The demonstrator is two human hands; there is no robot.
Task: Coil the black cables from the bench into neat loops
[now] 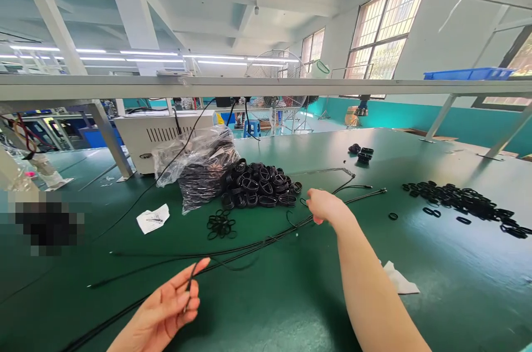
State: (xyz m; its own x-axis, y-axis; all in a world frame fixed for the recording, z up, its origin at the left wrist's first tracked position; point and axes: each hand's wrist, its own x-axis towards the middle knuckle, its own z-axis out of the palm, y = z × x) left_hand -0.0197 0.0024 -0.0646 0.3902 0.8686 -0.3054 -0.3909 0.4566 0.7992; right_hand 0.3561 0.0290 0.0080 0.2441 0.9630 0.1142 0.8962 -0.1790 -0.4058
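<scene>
My left hand [168, 305] is at the lower centre, palm up, with a thin black cord [191, 279] pinched between thumb and fingers. Farther forward, my right hand [326, 205] is lowered to the table with its fingers curled down; what they hold, if anything, is hidden. Long black cables [241, 248] run diagonally across the table between both hands, and some of their ends [369, 189] stick out beyond my right hand. Just left of that hand lies a heap of black loops [260, 185]. A smaller cluster of thin black rings [221, 224] lies in front of the heap.
A clear plastic bag [208, 169] of black items stands beside a white machine [141, 138]. Many flat black rings [465, 199] are scattered at right. White paper pieces [153, 219] lie on the green table [436, 263]. A shelf beam [266, 87] crosses overhead, carrying a blue tray [467, 74].
</scene>
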